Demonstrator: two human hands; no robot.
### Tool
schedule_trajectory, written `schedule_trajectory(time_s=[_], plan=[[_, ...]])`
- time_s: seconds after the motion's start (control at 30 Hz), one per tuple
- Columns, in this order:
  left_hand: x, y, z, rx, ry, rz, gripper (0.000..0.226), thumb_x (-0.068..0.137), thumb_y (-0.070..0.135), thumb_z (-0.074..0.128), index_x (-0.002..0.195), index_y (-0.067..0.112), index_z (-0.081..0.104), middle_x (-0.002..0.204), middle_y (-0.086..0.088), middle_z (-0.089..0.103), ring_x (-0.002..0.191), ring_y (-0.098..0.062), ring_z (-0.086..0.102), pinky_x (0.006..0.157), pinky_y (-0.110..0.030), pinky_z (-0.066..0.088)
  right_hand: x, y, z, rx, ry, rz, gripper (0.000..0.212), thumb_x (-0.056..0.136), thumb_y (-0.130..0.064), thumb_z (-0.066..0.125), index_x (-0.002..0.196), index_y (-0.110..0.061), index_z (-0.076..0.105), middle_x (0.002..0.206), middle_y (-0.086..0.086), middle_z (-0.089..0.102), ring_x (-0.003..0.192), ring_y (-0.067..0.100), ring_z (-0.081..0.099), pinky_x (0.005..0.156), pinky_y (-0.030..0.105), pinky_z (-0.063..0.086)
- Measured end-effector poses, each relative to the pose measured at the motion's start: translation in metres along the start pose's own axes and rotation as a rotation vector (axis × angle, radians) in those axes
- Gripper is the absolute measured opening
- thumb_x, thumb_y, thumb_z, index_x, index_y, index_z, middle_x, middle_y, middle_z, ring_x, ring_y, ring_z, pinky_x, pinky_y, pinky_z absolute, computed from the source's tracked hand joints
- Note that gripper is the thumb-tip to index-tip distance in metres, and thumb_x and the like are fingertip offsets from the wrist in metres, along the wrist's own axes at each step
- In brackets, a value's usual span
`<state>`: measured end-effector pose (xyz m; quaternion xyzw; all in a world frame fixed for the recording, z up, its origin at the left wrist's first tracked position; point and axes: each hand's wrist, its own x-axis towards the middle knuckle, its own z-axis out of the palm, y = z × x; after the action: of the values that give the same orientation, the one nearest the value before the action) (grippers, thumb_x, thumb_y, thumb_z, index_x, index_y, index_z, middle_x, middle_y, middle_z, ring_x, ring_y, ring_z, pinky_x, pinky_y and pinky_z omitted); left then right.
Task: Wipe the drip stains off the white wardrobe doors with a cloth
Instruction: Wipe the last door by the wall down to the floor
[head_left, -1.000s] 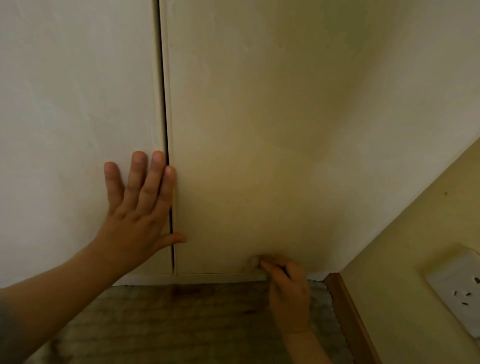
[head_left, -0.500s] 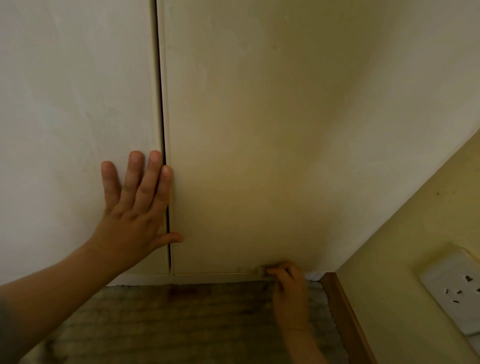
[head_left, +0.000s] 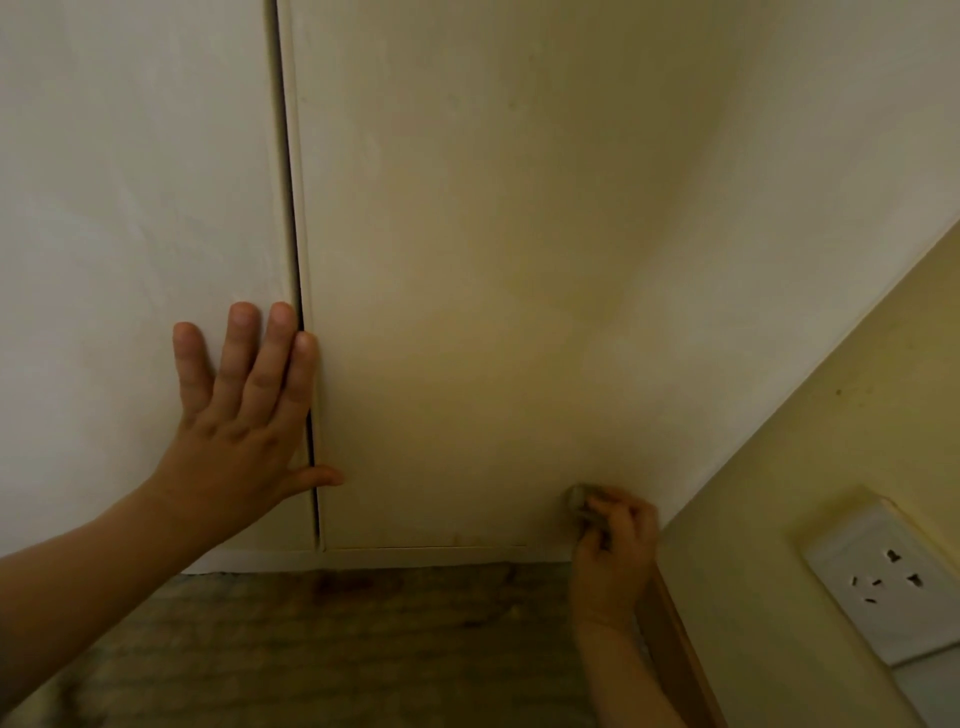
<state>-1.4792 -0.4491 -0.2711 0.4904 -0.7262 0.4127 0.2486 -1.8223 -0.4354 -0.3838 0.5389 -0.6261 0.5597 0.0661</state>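
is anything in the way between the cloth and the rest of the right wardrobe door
Nothing visible. The right hand presses the small grey wadded cloth straight onto the white right-hand wardrobe door near its bottom right corner. The left hand lies flat across the gap between the doors, well left of the cloth.

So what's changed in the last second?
The right hand, gripping the cloth, slid right along the bottom of the right door toward the wall, ending a little higher. The left hand stayed pressed flat on the left door, thumb across the gap.
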Motion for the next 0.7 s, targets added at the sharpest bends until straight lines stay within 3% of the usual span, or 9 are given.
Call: schedule_trajectory(time_s=[0.07,0.13,0.33,0.53,0.7], plan=[[0.001,0.0,-0.001,0.002,-0.001,0.001,0.124,0.068,0.073,0.045,0.154,-0.003,-0.003,0.162,-0.018,-0.017,0.149,-0.037,-0.017,0.116,-0.058,-0.016,-0.023,0.015,0.001,-0.049,-0.188,0.034,0.037,0.067,0.022,0.058,0.081,-0.009,0.071,0.096,0.004,0.056,0.09,0.035,0.06,0.081,0.03,0.049],[0.001,0.001,-0.001,0.003,-0.008,-0.001,0.124,0.068,0.073,0.044,0.154,-0.003,-0.003,0.162,-0.018,-0.017,0.149,-0.037,-0.017,0.116,-0.058,-0.015,-0.031,0.025,-0.006,-0.085,-0.213,0.124,0.042,0.066,0.026,0.063,0.084,-0.012,0.073,0.097,0.003,0.058,0.093,0.035,0.061,0.084,0.036,0.049],[-0.002,0.001,-0.002,-0.003,-0.023,-0.004,0.123,0.069,0.073,0.044,0.154,-0.003,-0.001,0.162,-0.018,-0.016,0.149,-0.038,-0.015,0.117,-0.059,-0.015,-0.005,0.039,-0.029,-0.053,0.23,0.593,0.031,0.08,0.011,0.063,0.11,0.004,0.068,0.108,0.027,0.064,0.101,0.043,0.06,0.09,0.045,0.046],[-0.001,0.001,-0.002,-0.001,-0.024,-0.001,0.124,0.069,0.073,0.044,0.154,-0.003,-0.002,0.162,-0.018,-0.017,0.149,-0.037,-0.016,0.116,-0.059,-0.014,0.013,0.04,-0.023,0.057,0.28,0.679,0.03,0.084,0.01,0.06,0.114,0.006,0.065,0.114,0.026,0.065,0.107,0.042,0.06,0.096,0.047,0.046],[-0.002,0.0,0.0,0.014,-0.026,0.004,0.127,0.067,0.074,0.047,0.154,-0.002,-0.004,0.162,-0.018,-0.018,0.149,-0.037,-0.017,0.116,-0.059,-0.014,0.016,0.036,-0.009,0.15,0.355,0.752,0.03,0.087,0.009,0.055,0.116,0.007,0.062,0.118,0.026,0.063,0.111,0.041,0.058,0.098,0.039,0.043]])
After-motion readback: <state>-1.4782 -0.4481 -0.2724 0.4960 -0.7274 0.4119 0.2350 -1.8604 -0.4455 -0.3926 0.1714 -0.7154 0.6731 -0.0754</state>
